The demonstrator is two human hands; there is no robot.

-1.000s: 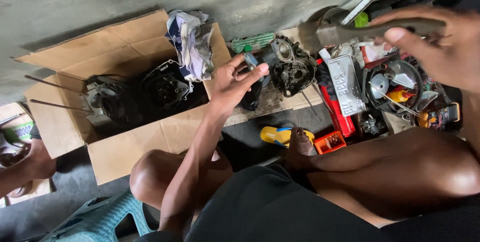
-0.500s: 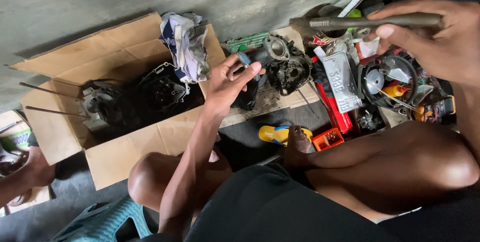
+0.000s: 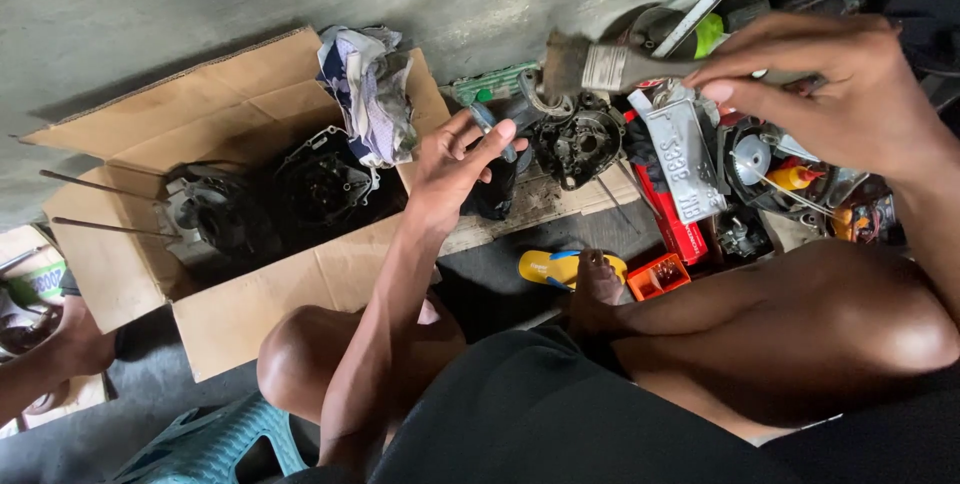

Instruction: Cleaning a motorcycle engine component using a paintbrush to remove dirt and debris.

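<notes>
Nearest the camera: bare knees and black shorts, with a foot resting on a yellow flip-flop [image 3: 550, 266] just below the flattened cardboard sheet [image 3: 250, 284] — that's the landmark here. An orange plastic box [image 3: 658, 275] sits right of the flip-flop. Left hand [image 3: 455, 169] reaches over the cardboard's right edge, fingers spread apart and loosely curled round a small dark metal part [image 3: 493, 134]; whether it's gripped tight, can't tell. On the cardboard, left of that hand, lie two greasy black engine pcs [image 3: 270, 199], w/ a crumpled rag [image 3: 370, 94] at the far edge. Right hand [image 3: 830, 94] is up beyond the cardboard's right side, fingers clamped on a dirty paintbrush [image 3: 610, 66] — bristles pointing left, above an open engine casing [image 3: 578, 144] and a grey number plate [image 3: 688, 159].
</notes>
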